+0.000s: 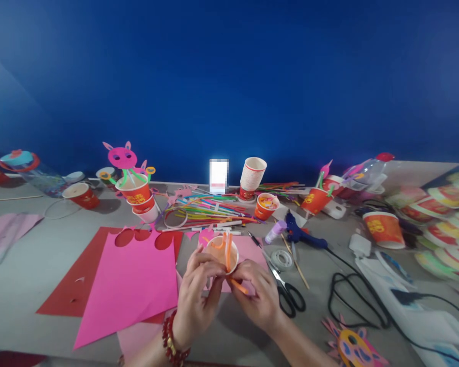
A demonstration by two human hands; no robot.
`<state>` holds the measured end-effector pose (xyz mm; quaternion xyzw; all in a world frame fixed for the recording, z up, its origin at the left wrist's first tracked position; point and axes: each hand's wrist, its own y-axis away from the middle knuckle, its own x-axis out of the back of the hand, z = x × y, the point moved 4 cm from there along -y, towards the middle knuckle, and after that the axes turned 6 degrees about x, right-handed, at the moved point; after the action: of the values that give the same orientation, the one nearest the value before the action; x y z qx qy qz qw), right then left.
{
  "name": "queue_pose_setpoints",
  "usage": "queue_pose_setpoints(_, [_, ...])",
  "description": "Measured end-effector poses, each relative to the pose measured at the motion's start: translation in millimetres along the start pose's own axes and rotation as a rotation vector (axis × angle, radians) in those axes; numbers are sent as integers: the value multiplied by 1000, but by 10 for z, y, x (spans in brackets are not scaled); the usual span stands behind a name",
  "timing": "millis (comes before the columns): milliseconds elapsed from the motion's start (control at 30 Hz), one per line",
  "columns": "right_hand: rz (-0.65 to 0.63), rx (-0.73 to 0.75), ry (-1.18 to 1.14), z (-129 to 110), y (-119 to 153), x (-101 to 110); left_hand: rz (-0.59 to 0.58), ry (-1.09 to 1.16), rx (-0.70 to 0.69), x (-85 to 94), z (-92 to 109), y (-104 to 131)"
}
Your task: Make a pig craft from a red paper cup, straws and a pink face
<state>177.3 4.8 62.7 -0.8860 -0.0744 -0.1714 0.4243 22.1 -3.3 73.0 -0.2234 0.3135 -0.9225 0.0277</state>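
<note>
In the middle of the table I have a paper cup (214,251), its open mouth tilted toward me. My left hand (199,285) is closed on the cup's near left side, with a red beaded bracelet on the wrist. My right hand (259,293) pinches an orange pipe cleaner (239,287) at the cup's near rim. Orange strands also stand inside the cup, beside a pale stick. Fingers partly hide where the orange piece meets the wall. Pink paper (248,250) lies under the cup.
Left are bright pink (137,285) and red sheets (76,280). Behind lie several coloured pipe cleaners (202,206), a cup stack (253,173) and a pig-faced cup figure (123,158). Scissors (290,300), tape (282,260), a corded glue gun (302,235) and a power strip (398,306) lie right.
</note>
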Motion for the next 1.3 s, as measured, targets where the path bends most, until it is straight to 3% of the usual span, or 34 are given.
queue_pose_setpoints(367, [-30,-42,66,23,-18,3,11,105,83,-24,-85,5])
queue_pose_setpoints(567, [-108,52,106,28,-10,2,-16,103,70,-35,-83,14])
queue_pose_setpoints(933, [-53,267,77,-107,-101,119,-34,76,-24,5,-48,12])
queue_pose_setpoints(1300, [13,251,99,-25,-39,164,-134,70,-23,2,-52,9])
